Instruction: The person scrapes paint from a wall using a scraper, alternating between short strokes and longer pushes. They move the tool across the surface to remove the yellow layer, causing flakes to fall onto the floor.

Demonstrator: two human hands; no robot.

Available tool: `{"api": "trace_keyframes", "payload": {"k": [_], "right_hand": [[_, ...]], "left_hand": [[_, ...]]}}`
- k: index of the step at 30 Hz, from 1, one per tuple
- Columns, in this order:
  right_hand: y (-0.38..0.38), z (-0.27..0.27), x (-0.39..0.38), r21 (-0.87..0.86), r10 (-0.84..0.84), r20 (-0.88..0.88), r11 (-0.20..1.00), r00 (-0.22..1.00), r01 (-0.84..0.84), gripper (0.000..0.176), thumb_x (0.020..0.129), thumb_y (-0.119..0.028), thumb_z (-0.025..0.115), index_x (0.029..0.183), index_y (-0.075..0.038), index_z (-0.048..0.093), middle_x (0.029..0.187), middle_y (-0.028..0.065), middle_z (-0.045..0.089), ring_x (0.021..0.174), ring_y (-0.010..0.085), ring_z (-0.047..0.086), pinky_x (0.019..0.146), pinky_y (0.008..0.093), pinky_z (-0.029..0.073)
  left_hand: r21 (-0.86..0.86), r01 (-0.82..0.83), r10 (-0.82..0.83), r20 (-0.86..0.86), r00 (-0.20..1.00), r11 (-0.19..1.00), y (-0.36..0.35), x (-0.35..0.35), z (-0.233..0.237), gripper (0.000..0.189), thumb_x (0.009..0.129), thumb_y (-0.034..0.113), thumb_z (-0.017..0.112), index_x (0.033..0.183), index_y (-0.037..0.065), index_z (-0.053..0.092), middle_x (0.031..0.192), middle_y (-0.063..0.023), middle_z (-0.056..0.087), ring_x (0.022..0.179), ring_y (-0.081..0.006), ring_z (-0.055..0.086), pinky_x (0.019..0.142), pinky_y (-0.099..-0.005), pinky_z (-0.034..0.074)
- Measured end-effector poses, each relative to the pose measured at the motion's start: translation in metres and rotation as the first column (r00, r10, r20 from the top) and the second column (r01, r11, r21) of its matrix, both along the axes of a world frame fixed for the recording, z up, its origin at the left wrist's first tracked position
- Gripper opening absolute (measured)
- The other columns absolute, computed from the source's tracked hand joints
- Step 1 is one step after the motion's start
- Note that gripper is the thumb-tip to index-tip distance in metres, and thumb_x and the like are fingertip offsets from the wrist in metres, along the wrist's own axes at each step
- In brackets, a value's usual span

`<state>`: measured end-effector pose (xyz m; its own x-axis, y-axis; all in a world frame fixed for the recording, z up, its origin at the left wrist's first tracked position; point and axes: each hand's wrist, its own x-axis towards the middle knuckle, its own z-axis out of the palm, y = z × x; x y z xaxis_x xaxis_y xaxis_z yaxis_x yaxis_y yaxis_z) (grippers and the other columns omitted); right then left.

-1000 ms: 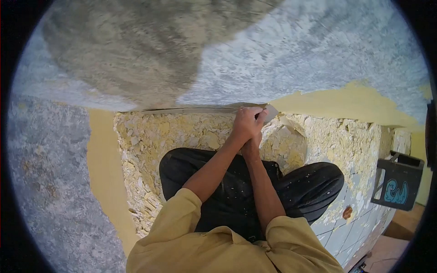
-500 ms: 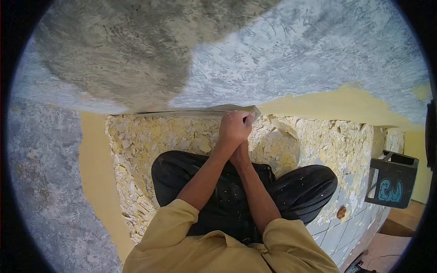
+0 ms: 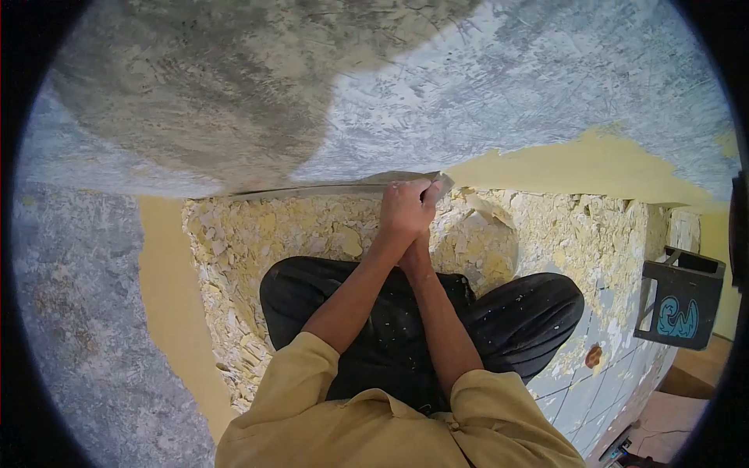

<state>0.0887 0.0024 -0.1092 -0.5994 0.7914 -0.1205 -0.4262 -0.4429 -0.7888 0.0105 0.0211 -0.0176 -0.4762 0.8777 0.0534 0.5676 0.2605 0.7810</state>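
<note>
My left hand [image 3: 404,210] is closed round a scraper [image 3: 443,186], whose flat greyish blade sticks out past the thumb. The blade lies at the foot of the wall, where a yellow painted strip [image 3: 562,168] meets bare grey plaster [image 3: 406,117]. My right hand [image 3: 419,248] is tucked under and behind the left one, against it. Its fingers are hidden, so I cannot see its grip. Both forearms reach forward between my bent knees, in dark trousers [image 3: 515,324] specked with paint flakes.
Thick yellow and white paint flakes [image 3: 273,226] cover the floor along the wall. A side wall with a yellow strip [image 3: 175,273] stands left. A dark stool [image 3: 680,304] with a blue mark is at right, near pale tiles [image 3: 573,398] and a small brown object [image 3: 594,356].
The view has shifted slightly. My left hand has moved a little, and more of the scraper's blade shows past the thumb. Both hands stay together at the wall's foot.
</note>
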Motion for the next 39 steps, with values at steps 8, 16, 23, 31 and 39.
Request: {"api": "trace_keyframes", "payload": {"k": [8,16,23,31,39], "right_hand": [[0.020,0.013,0.006,-0.263,-0.109,-0.118,0.962,0.987,0.075,0.032,0.097,-0.030,0.045,0.121,-0.008,0.046,0.106,0.0045,0.055,0.095,0.0164,0.055,0.081,0.0306,0.047],[-0.016,0.011,-0.011,-0.361,-0.051,-0.150,0.933,0.987,-0.007,0.034,0.097,-0.031,0.046,0.122,-0.008,0.046,0.107,0.0053,0.055,0.096,0.0165,0.055,0.080,0.0310,0.047],[-0.010,0.014,-0.007,0.164,-0.015,0.250,0.986,0.968,-0.027,0.033,0.096,-0.021,0.048,0.125,-0.007,0.043,0.115,0.0055,0.052,0.104,0.0161,0.051,0.088,0.0299,0.043],[0.000,-0.006,-0.003,-0.224,-0.021,-0.096,0.975,0.995,-0.002,0.034,0.095,-0.022,0.050,0.125,-0.006,0.044,0.114,0.0059,0.053,0.102,0.0163,0.053,0.087,0.0309,0.045],[-0.007,-0.003,-0.008,-0.095,0.079,0.242,0.994,0.967,-0.058,0.035,0.092,-0.017,0.055,0.124,-0.007,0.045,0.114,0.0069,0.052,0.107,0.0194,0.052,0.090,0.0329,0.043]], "left_hand": [[0.015,0.054,-0.055,0.128,0.990,0.998,0.022,0.028,0.019,0.035,0.088,0.034,0.055,0.082,0.001,0.066,0.073,-0.0226,0.060,0.071,-0.0412,0.059,0.066,-0.0463,0.046],[-0.171,0.032,-0.026,0.033,0.999,0.985,-0.004,-0.008,0.016,0.031,0.086,0.027,0.053,0.074,0.000,0.062,0.071,-0.0234,0.058,0.071,-0.0426,0.057,0.065,-0.0496,0.043],[-0.040,0.020,-0.020,-0.015,1.000,0.999,-0.002,-0.002,0.001,0.036,0.087,0.033,0.054,0.074,0.000,0.062,0.068,-0.0235,0.057,0.067,-0.0428,0.056,0.063,-0.0480,0.043],[0.072,0.006,-0.010,0.064,0.998,0.997,0.020,0.025,0.020,0.037,0.087,0.036,0.054,0.076,0.001,0.062,0.069,-0.0233,0.057,0.067,-0.0428,0.056,0.060,-0.0459,0.044],[-0.169,0.073,-0.076,-0.012,0.997,0.983,0.005,-0.004,0.007,0.031,0.085,0.027,0.055,0.072,0.001,0.063,0.070,-0.0221,0.059,0.069,-0.0421,0.057,0.065,-0.0480,0.045]]}}
